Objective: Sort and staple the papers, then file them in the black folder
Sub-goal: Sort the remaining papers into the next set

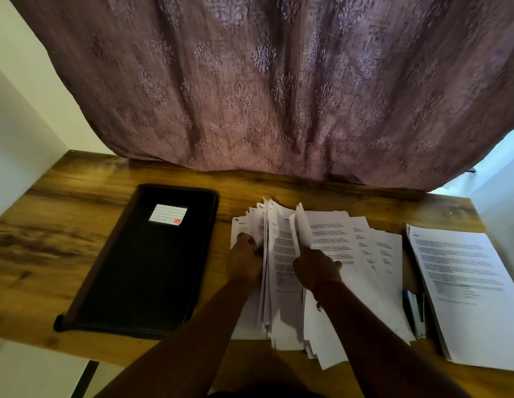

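A loose pile of printed papers [350, 254] is spread over the middle of the wooden table. My left hand [244, 261] grips a raised bundle of sheets on the pile's left side. My right hand [314, 267] pinches one lifted sheet [303, 228] that stands curled above the pile. The black folder [146, 262] lies closed to the left, with a white label near its top. A separate neat stack of papers [465, 288] rests at the right. A stapler [415, 311] lies between that stack and the pile, partly hidden by paper.
A patterned mauve curtain [278, 87] hangs down onto the table's back edge. The wooden table [49, 225] shows bare wood at the left and along its front edge. White walls stand at both sides.
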Available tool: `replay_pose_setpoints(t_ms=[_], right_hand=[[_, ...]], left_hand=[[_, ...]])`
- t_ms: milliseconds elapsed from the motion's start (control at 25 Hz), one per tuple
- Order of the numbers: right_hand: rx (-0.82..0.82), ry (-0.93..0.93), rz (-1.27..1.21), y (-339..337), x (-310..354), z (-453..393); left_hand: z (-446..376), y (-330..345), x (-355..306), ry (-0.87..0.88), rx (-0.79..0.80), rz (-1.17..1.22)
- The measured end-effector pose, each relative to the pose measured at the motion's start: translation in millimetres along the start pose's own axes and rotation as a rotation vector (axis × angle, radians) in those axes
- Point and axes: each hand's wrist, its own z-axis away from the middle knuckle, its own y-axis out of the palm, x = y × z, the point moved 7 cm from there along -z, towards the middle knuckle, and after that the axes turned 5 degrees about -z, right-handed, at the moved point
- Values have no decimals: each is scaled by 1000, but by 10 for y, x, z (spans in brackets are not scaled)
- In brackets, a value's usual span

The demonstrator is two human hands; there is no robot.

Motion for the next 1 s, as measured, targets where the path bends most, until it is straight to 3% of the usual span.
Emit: replay_pose_setpoints(t_ms=[80,200,400,480,640,760,1000], right_hand=[[-8,-5,4,2,0,3],[-7,-3,16,1,-6,-6],[-1,1,44,29,-56,-35],[-1,10,17,37,-75,-49],[10,-5,48,21,-50,-41],[-5,6,25,1,-40,-37],[-7,11,25,4,-36,-45]], left_hand=[[-11,39,8,59,-6,-226],[57,102,-148,286,-77,-568],[311,193,-354,662,-158,-543],[364,173,-357,709,-167,-475],[355,116,-345,623,-94,-476],[296,29,-363,446,-6,-509],[179,50,-118,261,-29,-397]])
